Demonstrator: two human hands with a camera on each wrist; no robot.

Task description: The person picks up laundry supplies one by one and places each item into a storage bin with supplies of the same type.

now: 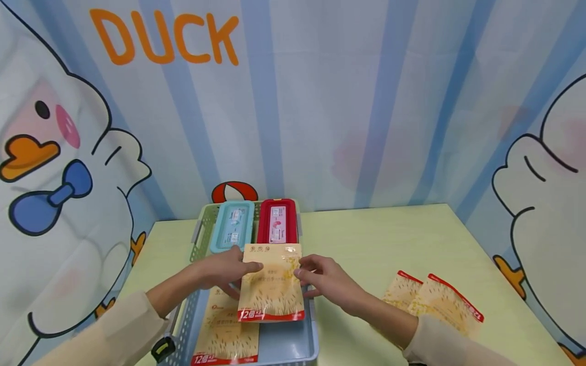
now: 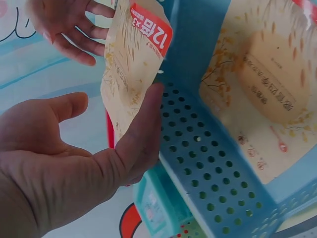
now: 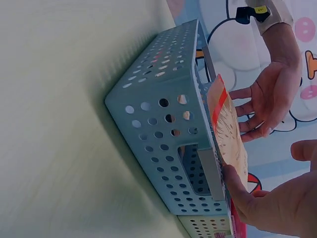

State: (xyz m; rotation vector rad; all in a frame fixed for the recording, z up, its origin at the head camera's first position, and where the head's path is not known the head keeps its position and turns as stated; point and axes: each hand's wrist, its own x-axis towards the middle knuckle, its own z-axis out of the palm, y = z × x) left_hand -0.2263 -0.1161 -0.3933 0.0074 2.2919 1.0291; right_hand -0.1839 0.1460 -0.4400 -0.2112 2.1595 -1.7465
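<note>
A cream packet (image 1: pixel 271 279) with a red bottom band is over the blue basket (image 1: pixel 288 351), between my two hands. My left hand (image 1: pixel 224 267) is at its left side, fingers reaching under the packet. In the left wrist view the left thumb (image 2: pixel 69 105) stands off the packet's face. My right hand (image 1: pixel 331 282) is at the opposite edge, fingertips right at the packet; its thumb (image 3: pixel 303 150) is raised clear in the right wrist view. Below, a second packet (image 1: pixel 226 325) lies flat in the blue basket, partly covered by the upper one.
Behind the blue basket stands a green basket (image 1: pixel 200 249), holding a teal-lidded box (image 1: pixel 232 226) and a red-lidded box (image 1: pixel 277 222). Two more cream packets (image 1: pixel 450 305) overlap on the pale table (image 1: pixel 375 239) at right. A striped duck-print curtain (image 1: pixel 320 101) hangs behind.
</note>
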